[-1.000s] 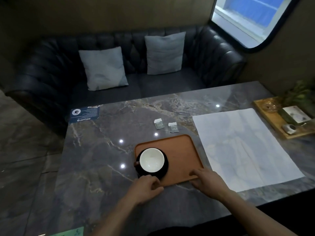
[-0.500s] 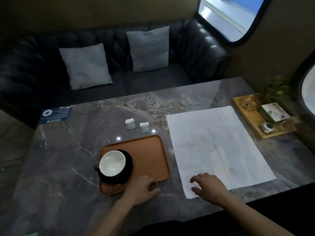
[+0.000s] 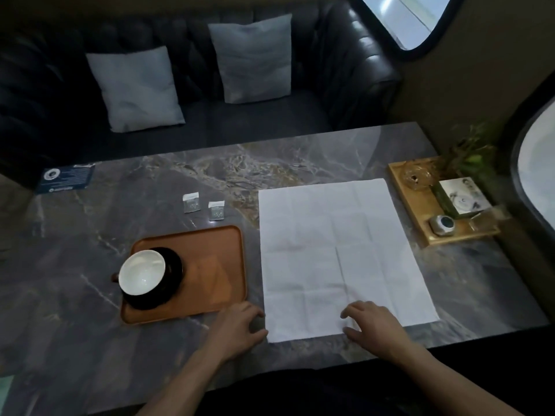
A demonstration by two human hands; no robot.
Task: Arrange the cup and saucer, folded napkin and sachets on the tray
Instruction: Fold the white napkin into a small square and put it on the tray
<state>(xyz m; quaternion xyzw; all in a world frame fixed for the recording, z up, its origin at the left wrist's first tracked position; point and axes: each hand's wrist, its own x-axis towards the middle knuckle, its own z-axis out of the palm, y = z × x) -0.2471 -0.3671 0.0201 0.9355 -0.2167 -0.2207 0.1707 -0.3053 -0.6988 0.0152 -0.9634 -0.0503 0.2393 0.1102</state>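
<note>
An orange tray [image 3: 216, 265] lies on the marble table, with a white cup [image 3: 141, 272] on a black saucer [image 3: 168, 283] in its left part. Two small sachets [image 3: 191, 202] [image 3: 216, 210] rest on the table just beyond the tray. A large white napkin [image 3: 336, 250] is spread flat to the right of the tray. My left hand [image 3: 237, 327] sits at the napkin's near left corner, fingers curled and apart, holding nothing. My right hand [image 3: 371, 324] rests on the napkin's near edge, fingers spread.
A wooden tray [image 3: 420, 223] at the far right carries a glass, a box and a small device, beside a plant [image 3: 468, 154]. A blue card [image 3: 67, 178] lies at the far left. A dark sofa with two grey cushions stands behind the table.
Both hands left the tray's near edge and moved right to the napkin's near edge. The view shifted right, so the tray now sits further left.
</note>
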